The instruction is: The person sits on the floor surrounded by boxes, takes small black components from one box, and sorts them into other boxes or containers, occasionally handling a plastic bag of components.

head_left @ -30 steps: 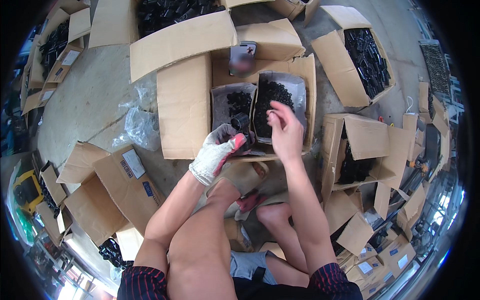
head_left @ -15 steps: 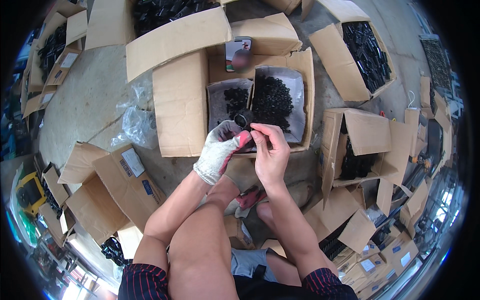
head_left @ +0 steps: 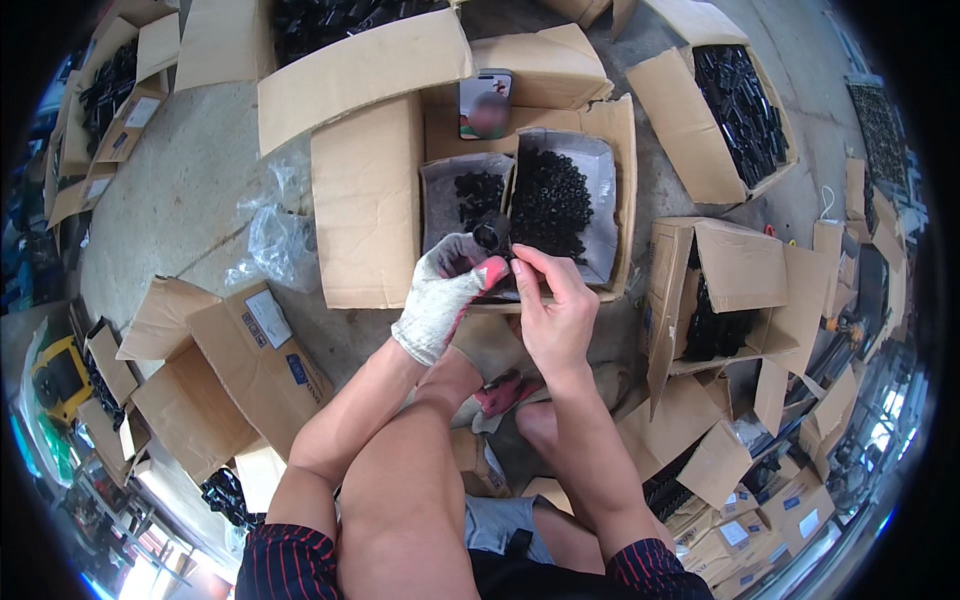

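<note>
Above the near carton: left hand (head_left: 443, 295), gloved, pinching a small black part (head_left: 492, 235).
Right hand (head_left: 552, 310): bare fingertips pressed on it.
Far bags: left bag (head_left: 470, 195) sparse, right bag (head_left: 555, 205) heaped; judged ongoing.

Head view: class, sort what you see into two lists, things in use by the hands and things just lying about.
In use:
left hand, gloved
right hand, bare
black part held between them
open box with two trays of black parts

Lying about:
plastic bag
phone
box of black strips
labelled box
</note>
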Demonstrator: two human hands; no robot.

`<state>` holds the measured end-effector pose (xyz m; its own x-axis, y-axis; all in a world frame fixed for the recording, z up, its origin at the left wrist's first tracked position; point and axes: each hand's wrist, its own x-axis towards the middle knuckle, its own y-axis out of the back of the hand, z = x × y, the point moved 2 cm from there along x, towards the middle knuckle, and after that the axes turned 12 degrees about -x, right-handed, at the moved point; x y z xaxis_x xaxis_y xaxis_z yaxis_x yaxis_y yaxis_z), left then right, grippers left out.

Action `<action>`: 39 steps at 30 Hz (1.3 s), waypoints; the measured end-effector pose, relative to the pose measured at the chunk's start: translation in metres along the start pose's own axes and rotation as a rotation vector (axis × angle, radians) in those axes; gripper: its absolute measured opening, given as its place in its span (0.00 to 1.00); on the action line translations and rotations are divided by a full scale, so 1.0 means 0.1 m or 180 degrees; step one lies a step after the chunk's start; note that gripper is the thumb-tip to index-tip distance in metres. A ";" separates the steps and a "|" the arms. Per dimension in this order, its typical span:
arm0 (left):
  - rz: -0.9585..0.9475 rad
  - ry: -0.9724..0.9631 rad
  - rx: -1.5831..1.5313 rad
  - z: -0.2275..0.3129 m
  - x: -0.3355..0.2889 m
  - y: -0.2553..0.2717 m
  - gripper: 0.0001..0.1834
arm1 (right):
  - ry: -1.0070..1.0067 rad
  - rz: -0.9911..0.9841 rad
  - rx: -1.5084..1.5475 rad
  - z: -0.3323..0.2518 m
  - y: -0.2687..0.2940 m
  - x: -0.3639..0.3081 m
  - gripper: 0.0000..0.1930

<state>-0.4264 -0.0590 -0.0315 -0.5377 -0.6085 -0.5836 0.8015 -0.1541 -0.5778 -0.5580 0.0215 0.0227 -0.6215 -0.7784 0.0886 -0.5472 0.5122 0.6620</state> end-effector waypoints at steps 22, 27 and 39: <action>0.0067 -0.0086 0.0178 0.04 -0.02 -0.06 0.10 | 0.0486 -0.0039 -0.0411 -0.01 0.01 0.05 0.07; 0.0085 -0.0090 0.0190 0.05 -0.04 -0.05 0.10 | 0.0504 -0.0074 -0.0346 -0.01 0.01 0.06 0.08; 0.0115 -0.0249 0.0309 0.11 -0.07 -0.14 0.14 | 0.0216 -0.0136 -0.0243 0.03 -0.02 0.05 0.06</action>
<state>-0.4307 -0.0614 -0.0132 -0.4889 -0.6734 -0.5545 0.8436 -0.2031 -0.4971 -0.5622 0.0175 0.0197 -0.5577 -0.8230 0.1077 -0.5263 0.4510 0.7208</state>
